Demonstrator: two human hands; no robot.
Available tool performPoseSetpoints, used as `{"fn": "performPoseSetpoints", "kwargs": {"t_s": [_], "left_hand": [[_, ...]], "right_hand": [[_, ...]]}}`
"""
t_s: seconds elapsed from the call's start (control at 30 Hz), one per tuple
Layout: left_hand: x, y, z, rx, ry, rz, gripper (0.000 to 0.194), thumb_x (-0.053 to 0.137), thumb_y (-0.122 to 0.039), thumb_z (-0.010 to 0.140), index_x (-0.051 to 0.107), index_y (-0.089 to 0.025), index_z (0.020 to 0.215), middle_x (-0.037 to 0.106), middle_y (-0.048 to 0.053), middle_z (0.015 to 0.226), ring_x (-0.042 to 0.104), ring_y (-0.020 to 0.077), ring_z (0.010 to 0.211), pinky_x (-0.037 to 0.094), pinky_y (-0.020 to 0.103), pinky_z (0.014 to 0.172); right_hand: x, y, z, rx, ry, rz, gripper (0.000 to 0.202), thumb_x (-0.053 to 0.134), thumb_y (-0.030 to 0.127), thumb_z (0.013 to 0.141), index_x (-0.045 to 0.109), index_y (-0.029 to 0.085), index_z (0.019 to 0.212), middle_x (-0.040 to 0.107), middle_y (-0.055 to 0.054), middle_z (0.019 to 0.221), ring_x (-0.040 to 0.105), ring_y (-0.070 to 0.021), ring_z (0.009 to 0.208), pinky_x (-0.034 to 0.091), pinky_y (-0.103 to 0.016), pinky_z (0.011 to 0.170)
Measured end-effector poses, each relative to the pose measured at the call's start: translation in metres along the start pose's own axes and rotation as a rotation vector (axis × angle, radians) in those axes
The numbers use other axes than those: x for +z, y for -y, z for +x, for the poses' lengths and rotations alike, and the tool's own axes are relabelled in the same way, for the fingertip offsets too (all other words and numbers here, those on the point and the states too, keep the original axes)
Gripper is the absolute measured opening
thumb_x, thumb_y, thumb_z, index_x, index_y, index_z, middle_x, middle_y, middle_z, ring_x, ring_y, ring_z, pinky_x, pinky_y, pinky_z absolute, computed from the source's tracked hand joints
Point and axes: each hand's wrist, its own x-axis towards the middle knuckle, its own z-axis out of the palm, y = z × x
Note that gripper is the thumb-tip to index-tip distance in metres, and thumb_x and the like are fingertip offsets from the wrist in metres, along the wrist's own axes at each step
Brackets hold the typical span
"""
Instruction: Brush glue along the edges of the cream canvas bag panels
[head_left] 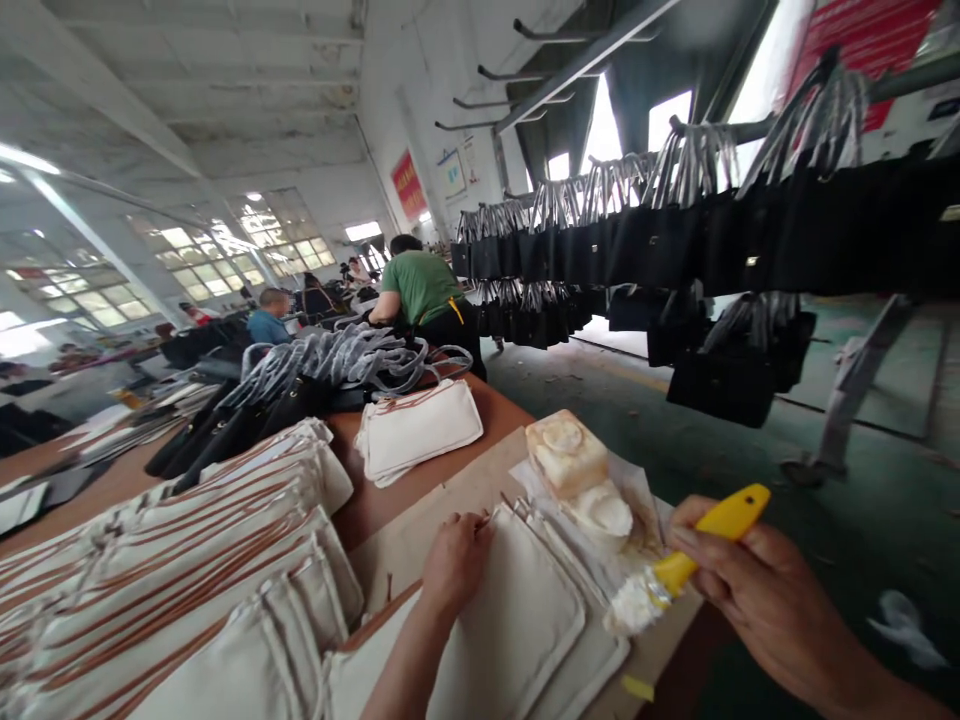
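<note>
My right hand [750, 590] grips a brush with a yellow handle [731, 515]; its glue-whitened bristles [634, 603] point down and left over the table edge area. My left hand [456, 560] is on the top corner of a cream fabric piece [517, 610], with fingers curled at the edge; what they pinch, if anything, is hidden. More cream pieces lie beneath that one. Just beyond them a crusted, yellowish-white container [568, 452] sits on stained paper [641, 490].
Rows of cream pieces with brown edging [247, 530] fill the left side. Behind are a cream pouch [420, 430], black bags with wrapped grey handles [337, 360] and a person in green [424, 285]. Black bags [615, 235] hang on a rack at right.
</note>
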Motion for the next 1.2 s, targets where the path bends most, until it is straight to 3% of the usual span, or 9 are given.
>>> {"fn": "performPoseSetpoints", "kwargs": {"t_s": [0.13, 0.3, 0.43, 0.63, 0.73, 0.97, 1.07, 1.2], "left_hand": [[-0.003, 0.003, 0.007, -0.032, 0.023, -0.033, 0.029, 0.051, -0.036, 0.090, 0.072, -0.018, 0.099, 0.070, 0.010, 0.096, 0.065, 0.0208, 0.089, 0.044, 0.027, 0.077], [-0.010, 0.000, -0.002, -0.052, -0.011, -0.052, 0.030, 0.056, -0.036, 0.087, 0.069, -0.022, 0.111, 0.066, 0.007, 0.096, 0.064, 0.0174, 0.082, 0.043, 0.025, 0.073], [-0.012, -0.007, -0.014, -0.026, -0.094, -0.049, 0.025, 0.058, -0.032, 0.086, 0.072, -0.025, 0.106, 0.063, 0.004, 0.092, 0.062, 0.0170, 0.084, 0.041, 0.025, 0.073], [-0.009, -0.015, -0.040, 0.016, -0.277, -0.053, 0.024, 0.053, -0.033, 0.088, 0.070, -0.027, 0.105, 0.061, 0.005, 0.090, 0.058, 0.0242, 0.092, 0.040, 0.031, 0.079], [-0.010, -0.019, -0.056, 0.036, -0.305, -0.117, 0.024, 0.047, -0.035, 0.092, 0.066, -0.025, 0.103, 0.060, 0.004, 0.094, 0.060, 0.0196, 0.084, 0.042, 0.028, 0.074], [-0.035, -0.046, -0.083, 0.154, -0.070, -0.512, 0.023, 0.057, -0.040, 0.088, 0.065, -0.020, 0.082, 0.055, 0.000, 0.078, 0.055, 0.0153, 0.074, 0.041, 0.023, 0.067], [-0.042, -0.058, -0.091, 0.151, 0.024, -0.628, 0.029, 0.058, -0.041, 0.087, 0.059, -0.018, 0.069, 0.049, -0.002, 0.074, 0.050, 0.0145, 0.072, 0.039, 0.023, 0.067], [-0.045, -0.069, -0.103, 0.145, 0.124, -0.644, 0.031, 0.057, -0.042, 0.087, 0.061, -0.017, 0.070, 0.049, -0.001, 0.074, 0.049, 0.0147, 0.073, 0.037, 0.024, 0.068]], "right_hand": [[-0.012, -0.004, 0.003, 0.029, 0.035, 0.114, 0.030, 0.066, 0.048, 0.086, 0.064, 0.018, 0.084, 0.032, 0.007, 0.051, 0.027, -0.0114, 0.048, 0.024, -0.025, 0.045], [-0.013, -0.003, 0.003, 0.048, 0.011, 0.115, 0.032, 0.068, 0.050, 0.084, 0.064, 0.018, 0.083, 0.035, 0.007, 0.051, 0.030, -0.0115, 0.048, 0.025, -0.025, 0.045], [-0.012, -0.001, 0.001, 0.055, -0.028, 0.097, 0.036, 0.070, 0.053, 0.080, 0.065, 0.017, 0.080, 0.039, 0.005, 0.051, 0.035, -0.0124, 0.047, 0.028, -0.025, 0.044], [-0.014, -0.002, -0.006, 0.046, -0.003, 0.141, 0.035, 0.070, 0.051, 0.082, 0.065, 0.017, 0.086, 0.036, 0.007, 0.049, 0.030, -0.0103, 0.046, 0.025, -0.024, 0.044], [-0.017, 0.001, -0.010, 0.032, 0.035, 0.214, 0.033, 0.071, 0.049, 0.083, 0.064, 0.017, 0.085, 0.035, 0.008, 0.051, 0.028, -0.0094, 0.047, 0.024, -0.023, 0.046], [-0.005, 0.012, -0.005, -0.045, 0.063, 0.347, 0.025, 0.069, 0.042, 0.087, 0.061, 0.018, 0.084, 0.035, 0.008, 0.053, 0.027, -0.0097, 0.049, 0.023, -0.024, 0.047], [0.006, 0.019, -0.001, -0.148, 0.134, 0.290, 0.023, 0.064, 0.040, 0.091, 0.060, 0.018, 0.085, 0.037, 0.007, 0.054, 0.030, -0.0108, 0.051, 0.026, -0.025, 0.049], [0.019, 0.034, -0.002, -0.276, 0.204, 0.146, 0.022, 0.060, 0.038, 0.093, 0.058, 0.019, 0.083, 0.037, 0.007, 0.055, 0.032, -0.0116, 0.050, 0.027, -0.026, 0.048]]}}
